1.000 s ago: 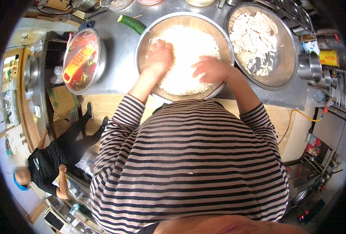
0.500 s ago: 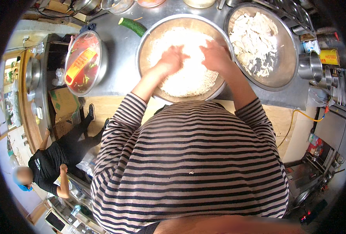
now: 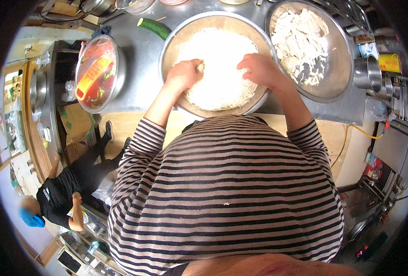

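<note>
A wide metal bowl (image 3: 170,48) in front of me holds a heap of thin pale shreds (image 3: 220,94), washed out to white by glare in the middle. I cannot tell what kind of food they are. At the heap's left side my left hand (image 3: 184,74) is closed, its fingers curled round some shreds. My right hand (image 3: 261,71) is closed at the right side, its curled fingertips in the shreds. The two hands are apart, with the bright middle of the heap between them.
Right of it, a second metal bowl (image 3: 339,69) holds white sliced pieces (image 3: 298,39). A cut green cucumber or zucchini (image 3: 153,28) lies at the left rim. Farther left, a bowl (image 3: 118,87) has an orange-yellow grater (image 3: 93,76) across it. A person in black (image 3: 59,193) stands lower left.
My hands have moved apart and nearer to me, from the middle of the heap to its left and right sides. Their spread fingers have curled closed.
</note>
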A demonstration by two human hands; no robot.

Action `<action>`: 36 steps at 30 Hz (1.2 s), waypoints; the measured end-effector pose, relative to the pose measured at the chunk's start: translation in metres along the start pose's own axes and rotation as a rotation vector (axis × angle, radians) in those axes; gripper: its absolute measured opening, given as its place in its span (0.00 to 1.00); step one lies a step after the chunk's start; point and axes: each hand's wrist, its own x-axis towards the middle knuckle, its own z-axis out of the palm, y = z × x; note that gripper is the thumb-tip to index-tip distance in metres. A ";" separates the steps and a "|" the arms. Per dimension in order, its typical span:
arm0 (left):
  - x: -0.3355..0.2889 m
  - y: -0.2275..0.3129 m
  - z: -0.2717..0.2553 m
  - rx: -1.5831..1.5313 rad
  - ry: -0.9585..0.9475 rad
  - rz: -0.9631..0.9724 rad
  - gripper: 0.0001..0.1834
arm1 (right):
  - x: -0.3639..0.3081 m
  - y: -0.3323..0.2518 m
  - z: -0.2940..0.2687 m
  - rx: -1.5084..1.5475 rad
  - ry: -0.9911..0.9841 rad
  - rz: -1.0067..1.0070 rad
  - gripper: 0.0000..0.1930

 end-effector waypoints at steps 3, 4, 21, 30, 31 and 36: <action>0.006 0.008 0.005 -0.059 0.138 -0.033 0.24 | 0.001 -0.018 0.018 -0.308 -0.050 -0.077 0.07; 0.010 0.010 0.008 0.026 0.141 0.020 0.25 | 0.003 -0.021 0.020 -0.243 0.029 -0.101 0.06; -0.023 -0.058 -0.005 -0.460 0.670 -0.261 0.36 | -0.167 0.113 -0.036 -0.327 1.204 1.188 0.34; -0.018 -0.085 0.031 -1.223 0.524 -0.269 0.07 | -0.207 0.183 -0.025 0.383 1.374 1.094 0.20; -0.016 -0.086 0.031 -1.214 0.542 -0.274 0.08 | -0.211 0.186 -0.027 0.386 1.354 1.111 0.22; -0.010 -0.088 0.026 -1.320 0.613 -0.317 0.09 | -0.217 0.196 -0.030 0.043 1.199 1.260 0.24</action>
